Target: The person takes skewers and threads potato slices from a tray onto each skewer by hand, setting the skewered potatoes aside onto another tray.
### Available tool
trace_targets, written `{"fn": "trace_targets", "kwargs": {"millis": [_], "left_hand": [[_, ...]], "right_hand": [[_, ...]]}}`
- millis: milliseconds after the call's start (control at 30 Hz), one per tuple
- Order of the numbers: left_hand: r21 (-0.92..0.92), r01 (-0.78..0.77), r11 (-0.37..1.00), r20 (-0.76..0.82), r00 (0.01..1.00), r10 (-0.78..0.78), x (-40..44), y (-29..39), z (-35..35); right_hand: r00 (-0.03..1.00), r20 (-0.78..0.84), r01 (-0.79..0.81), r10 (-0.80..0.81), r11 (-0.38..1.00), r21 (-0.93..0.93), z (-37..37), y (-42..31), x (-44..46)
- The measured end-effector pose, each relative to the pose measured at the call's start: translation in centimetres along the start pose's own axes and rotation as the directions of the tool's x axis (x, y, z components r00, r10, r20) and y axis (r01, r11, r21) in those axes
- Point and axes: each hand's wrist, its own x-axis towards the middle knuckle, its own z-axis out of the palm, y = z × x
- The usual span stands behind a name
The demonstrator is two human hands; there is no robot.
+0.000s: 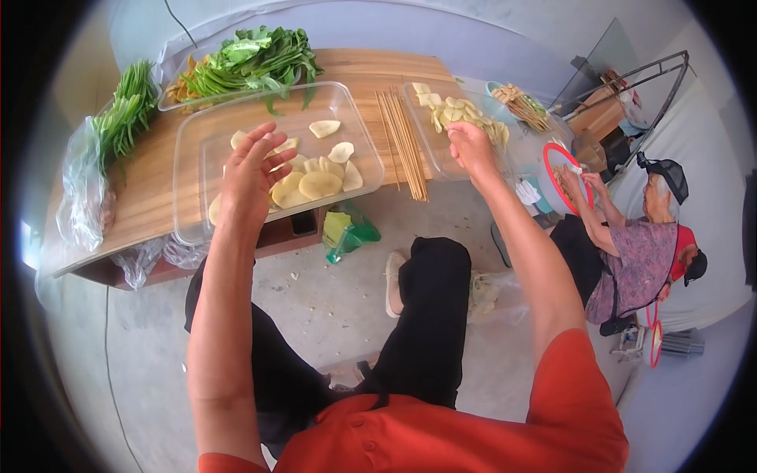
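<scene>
My left hand (254, 165) hovers above the near side of a clear plastic tray (367, 162), its fingers apart and slightly curled, with nothing visible in them. Pale potato slices (319, 185) lie in that tray, some partly hidden behind the hand. My right hand (471, 150) is closed in a pinch at a second clear tray (418, 130); what it grips, if anything, is hidden. Pale yellow pieces (465, 112) are heaped in this tray, just beyond the fingers. Between the two trays lies a bundle of thin wooden skewers (404, 146).
Leafy greens (264, 63) fill a container at the back of the wooden table (355, 67). Long green stems (130, 114) stand in a plastic bag at left. A bowl with skewers (520, 104) is at right. Seated people (639, 252) work beside a red-rimmed basin (550, 177).
</scene>
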Motion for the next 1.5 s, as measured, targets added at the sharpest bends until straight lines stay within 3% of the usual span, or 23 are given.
{"fn": "trace_targets", "kwargs": {"millis": [67,167,300,400,467,500,567,667,767,900,967,1000,1067,1200,1267,1400,1500], "left_hand": [[-0.003,0.002,1.0,0.014,1.0,-0.002,-0.1,-0.1,0.1],[-0.009,0.006,1.0,0.028,1.0,-0.006,-0.2,0.1,0.2],[-0.019,-0.001,1.0,0.043,0.999,0.002,-0.2,0.1,0.0],[0.001,0.004,1.0,0.043,0.999,-0.004,-0.2,0.2,0.1],[-0.007,0.009,1.0,0.055,0.998,-0.009,-0.2,0.2,0.1],[-0.015,0.014,1.0,0.065,0.998,-0.013,-0.2,0.1,0.0],[-0.011,0.013,1.0,0.067,0.998,-0.012,-0.2,0.1,0.0],[-0.003,0.013,1.0,0.068,0.998,-0.013,-0.3,0.1,0.1],[0.01,0.015,1.0,0.068,0.998,-0.016,-0.2,0.1,0.1],[0.017,0.007,1.0,0.094,0.996,-0.009,0.0,-0.1,-0.4],[0.015,0.011,1.0,0.095,0.995,-0.013,0.0,0.0,-0.5],[0.01,0.004,1.0,0.102,0.995,-0.005,0.0,0.0,-0.5],[0.001,0.008,1.0,0.098,0.995,-0.008,0.1,0.0,-0.5],[-0.007,0.019,1.0,0.117,0.993,-0.018,0.1,0.1,-0.7],[-0.005,0.026,1.0,0.106,0.994,-0.025,0.1,0.2,-0.7],[-0.008,0.027,1.0,0.08,0.996,-0.026,0.2,0.4,-1.0],[-0.024,0.01,1.0,0.098,0.995,-0.008,0.1,0.7,-1.4]], "right_hand": [[0.998,-0.026,-0.055,0.052,0.992,-0.117,0.4,0.9,1.6],[0.989,0.02,-0.144,0.147,0.983,-0.11,0.6,1.9,3.0],[0.99,0.026,-0.138,0.14,0.989,-0.061,0.7,2.0,3.3],[0.973,0.119,-0.177,0.199,0.969,-0.169,0.2,1.5,3.2],[0.986,0.095,-0.09,0.134,0.927,-0.363,0.1,1.7,3.3],[0.987,0.095,-0.09,0.133,0.927,-0.364,-0.1,1.8,3.4],[0.978,0.176,0.022,0.112,0.784,-0.621,-0.9,2.0,3.4],[0.985,0.127,0.015,0.114,0.683,-0.73,-2.0,1.3,2.8],[0.989,0.107,0.015,0.106,0.634,-0.773,-4.0,3.6,3.8],[0.985,0.14,0.053,0.1,0.6,-0.798,-3.9,1.3,1.6],[0.977,0.127,0.208,-0.169,0.666,-0.716,-2.1,-0.8,-0.6],[0.978,0.131,0.208,-0.164,0.667,-0.715,-1.1,-1.4,-1.5],[0.898,0.191,0.427,-0.396,0.685,-0.591,1.3,-2.3,-3.7],[0.855,0.326,0.515,-0.404,0.583,-0.628,4.8,-2.4,-6.6],[0.858,0.415,0.513,-0.301,0.471,-0.718,5.9,-1.3,-6.9],[0.845,0.444,0.532,-0.299,0.382,-0.755,7.3,0.7,-6.2],[0.84,0.446,0.541,-0.309,0.423,-0.727,7.7,1.0,-6.2]]}}
